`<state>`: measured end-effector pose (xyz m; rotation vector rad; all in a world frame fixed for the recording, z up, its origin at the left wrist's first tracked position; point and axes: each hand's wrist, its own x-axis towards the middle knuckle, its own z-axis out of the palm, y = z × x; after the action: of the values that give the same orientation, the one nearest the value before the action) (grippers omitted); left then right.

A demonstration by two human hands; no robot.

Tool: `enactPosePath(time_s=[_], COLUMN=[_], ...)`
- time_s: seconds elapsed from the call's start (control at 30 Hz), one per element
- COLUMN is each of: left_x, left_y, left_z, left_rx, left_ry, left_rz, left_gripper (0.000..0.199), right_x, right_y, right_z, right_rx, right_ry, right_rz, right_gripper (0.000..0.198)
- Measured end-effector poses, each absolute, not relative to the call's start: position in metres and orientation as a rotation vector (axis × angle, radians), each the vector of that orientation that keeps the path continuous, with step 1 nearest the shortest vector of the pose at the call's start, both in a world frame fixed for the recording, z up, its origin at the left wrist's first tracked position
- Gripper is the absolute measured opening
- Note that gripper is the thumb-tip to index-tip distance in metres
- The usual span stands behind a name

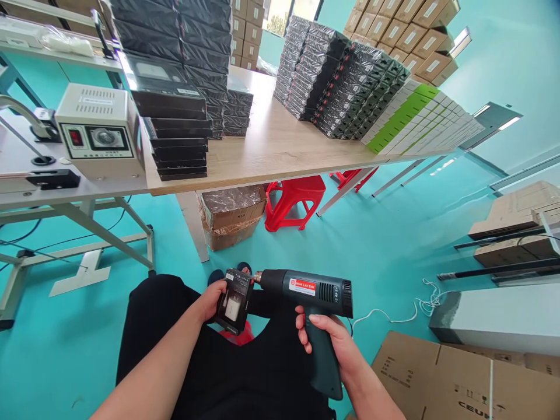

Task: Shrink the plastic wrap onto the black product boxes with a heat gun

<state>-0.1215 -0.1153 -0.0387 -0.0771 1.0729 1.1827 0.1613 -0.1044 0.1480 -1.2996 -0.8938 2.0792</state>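
1. In the head view, the left hand (212, 303), at 7 o'clock from centre, is closed on the left edge of a small black box (233, 300). The right hand (326, 335), at 5 o'clock, curls around the handle of a heat gun (315, 289), thumb and fingers wrapped on opposite sides. Its nozzle points toward 9 o'clock, right at the box's upper right edge; whether they touch, I cannot tell.
2. The front edge of the wooden table (258, 151) runs from 10 to 2 o'clock, well apart from both hands. Bare floor (389, 233) opens at 3 o'clock; a brown carton (420, 373) bounds it at 4 o'clock.
3. The box is flat-faced with a pale printed picture; the gun is dark, smooth, with a ribbed rear and metal tip. Glossy, film-wrapped black stacks (301, 70) stand at 12 o'clock, and a red plastic stool (297, 189) sits below the table.
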Motion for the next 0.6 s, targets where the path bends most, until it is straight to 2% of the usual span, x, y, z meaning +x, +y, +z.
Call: enactPosePath(time_s=[0.07,0.17,0.6], left_x=[-0.123,-0.126,-0.125], left_y=[-0.115,-0.114,-0.112], left_z=[-0.036,-0.030,-0.023], left_rx=[0.146,0.457,0.565], left_ry=[1.112,1.183,1.297], left_rz=[1.252,1.328,1.364], left_gripper=[0.031,0.031,0.039], right_x=[0.169,0.179,0.177], right_y=[-0.102,-0.098,-0.098], right_z=[0.149,0.151,0.149], right_rx=[-1.347,-1.415,-1.426], right_ry=[-0.910,-0.956,-1.073], right_rz=[2.071,2.071,2.137], right_gripper=[0.029,0.029,0.029])
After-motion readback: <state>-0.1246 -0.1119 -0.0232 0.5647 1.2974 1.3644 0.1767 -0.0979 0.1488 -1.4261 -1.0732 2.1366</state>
